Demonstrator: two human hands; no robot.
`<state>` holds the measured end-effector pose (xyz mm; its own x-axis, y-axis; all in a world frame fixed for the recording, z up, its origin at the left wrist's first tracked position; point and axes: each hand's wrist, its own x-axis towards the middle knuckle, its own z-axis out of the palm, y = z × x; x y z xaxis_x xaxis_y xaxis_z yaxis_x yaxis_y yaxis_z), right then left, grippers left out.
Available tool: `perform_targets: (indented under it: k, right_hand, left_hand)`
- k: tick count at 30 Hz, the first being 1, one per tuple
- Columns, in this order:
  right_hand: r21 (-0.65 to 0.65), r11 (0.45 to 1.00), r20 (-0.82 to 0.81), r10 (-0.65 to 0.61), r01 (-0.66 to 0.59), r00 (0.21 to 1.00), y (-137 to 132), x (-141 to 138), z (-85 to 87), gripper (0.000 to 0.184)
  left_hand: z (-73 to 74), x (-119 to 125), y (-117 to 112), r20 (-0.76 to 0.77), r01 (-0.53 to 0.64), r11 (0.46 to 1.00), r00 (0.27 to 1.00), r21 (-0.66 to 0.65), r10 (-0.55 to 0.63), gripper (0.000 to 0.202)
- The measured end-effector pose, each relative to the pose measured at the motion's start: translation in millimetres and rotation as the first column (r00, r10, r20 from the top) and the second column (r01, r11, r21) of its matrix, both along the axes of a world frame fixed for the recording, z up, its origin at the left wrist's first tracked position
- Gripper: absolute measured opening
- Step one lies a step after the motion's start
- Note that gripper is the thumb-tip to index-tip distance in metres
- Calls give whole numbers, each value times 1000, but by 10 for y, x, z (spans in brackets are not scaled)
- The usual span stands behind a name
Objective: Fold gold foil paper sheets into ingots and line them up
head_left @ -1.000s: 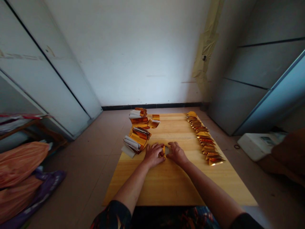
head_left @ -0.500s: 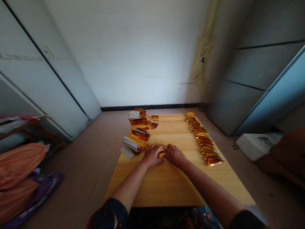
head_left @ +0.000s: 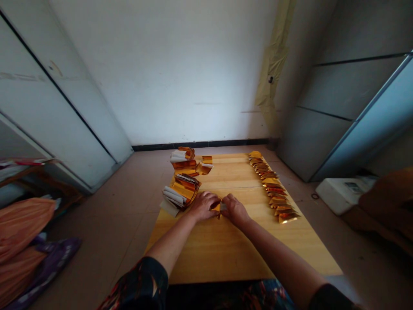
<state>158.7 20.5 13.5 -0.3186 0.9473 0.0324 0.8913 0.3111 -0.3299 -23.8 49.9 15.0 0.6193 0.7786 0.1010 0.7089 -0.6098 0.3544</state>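
My left hand [head_left: 203, 205] and my right hand [head_left: 234, 209] meet at the middle of the wooden table [head_left: 226, 245]. Both pinch a small piece of gold foil paper [head_left: 217, 208], which shows only between the fingers. Just left of my left hand lies a curled stack of gold and white foil sheets [head_left: 179, 191]. Along the right side of the table runs a row of several folded gold pieces [head_left: 272, 185].
More gold foil sheets [head_left: 187, 160] lie at the table's far left end. Orange and purple bags [head_left: 26, 241] sit on the floor at the left. A white box [head_left: 342, 193] rests on the floor at the right. Tall cabinet doors stand on both sides.
Both hands have closed in together on the gold paper, hiding more of it. The view has shifted slightly to the right.
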Motion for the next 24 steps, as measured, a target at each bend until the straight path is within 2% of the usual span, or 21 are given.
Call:
perform_targets:
  k: [3, 7, 14, 20, 24]
  right_hand:
    - [-17, 1000, 25, -16, 16, 1000, -30, -62, 18, 17]
    - [-33, 999, 88, 14, -11, 996, -49, -116, 7, 22]
    - [73, 990, 159, 106, -119, 982, -171, -126, -27, 23]
    - [148, 978, 213, 115, -148, 970, -360, -154, -39, 23]
    - [116, 982, 234, 119, -149, 965, -399, -162, 46, 27]
  left_hand:
    - [0, -5, 15, -13, 45, 999, 999, 19, -44, 37]
    - [2, -16, 35, -38, 74, 995, 997, 62, -72, 34]
    - [-9, -25, 56, -92, 132, 980, 989, 149, -119, 26]
    - [-31, -68, 67, -132, 190, 968, 977, 163, -170, 35]
    - [-28, -115, 21, -155, 183, 969, 975, 165, -157, 41]
